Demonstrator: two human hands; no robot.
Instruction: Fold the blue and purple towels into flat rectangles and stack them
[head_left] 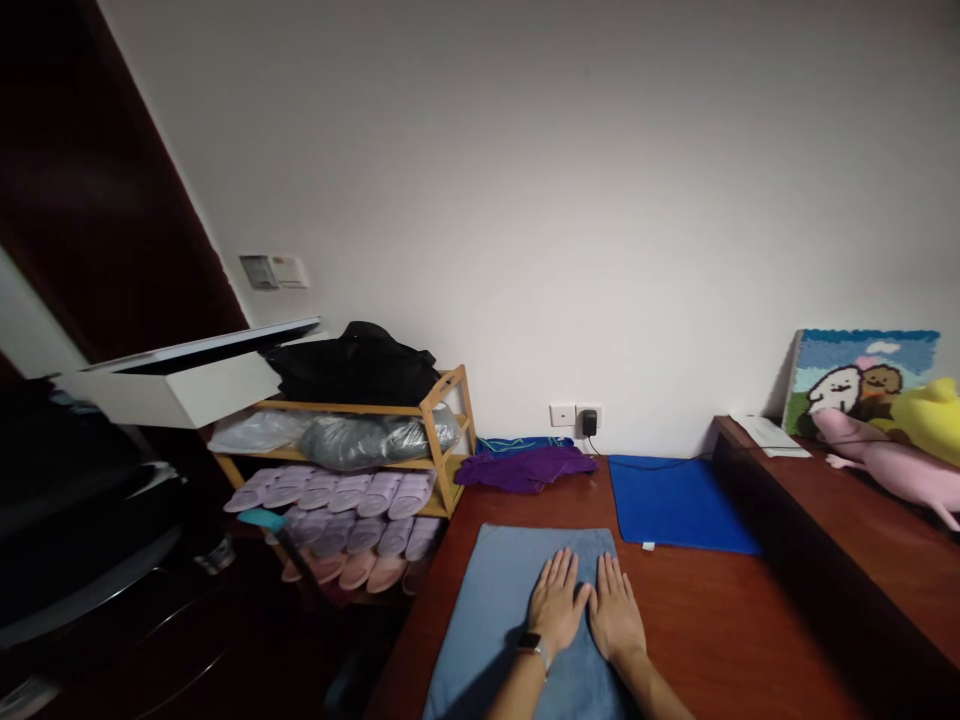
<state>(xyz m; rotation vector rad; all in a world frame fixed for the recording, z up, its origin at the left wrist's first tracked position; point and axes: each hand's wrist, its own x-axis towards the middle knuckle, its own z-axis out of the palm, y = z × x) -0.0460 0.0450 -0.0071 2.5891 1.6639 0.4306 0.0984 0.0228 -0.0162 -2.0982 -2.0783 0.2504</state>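
A grey-blue towel (499, 590) lies spread on the reddish-brown wooden table (727, 640). My left hand (556, 602), with a watch on its wrist, rests flat on the towel, fingers stretched forward. Beside it, my right hand (616, 610) is pressed flat near the towel's right edge. The two thumbs meet or nearly meet, and neither hand holds anything. Farther back, a bright blue cloth (679, 505) with a small white tag lies flat. A crumpled purple cloth (525, 467) sits at the wall, in front of another blue cloth partly hidden.
Left of the table stands a wooden rack (442, 450) with lilac slippers (379, 492), plastic-wrapped items and a black bag (360, 365). A black plug (589, 422) with a cable is in the wall socket. On a raised ledge at right are a pink plush toy (896, 460) and a fuzzy picture (862, 380).
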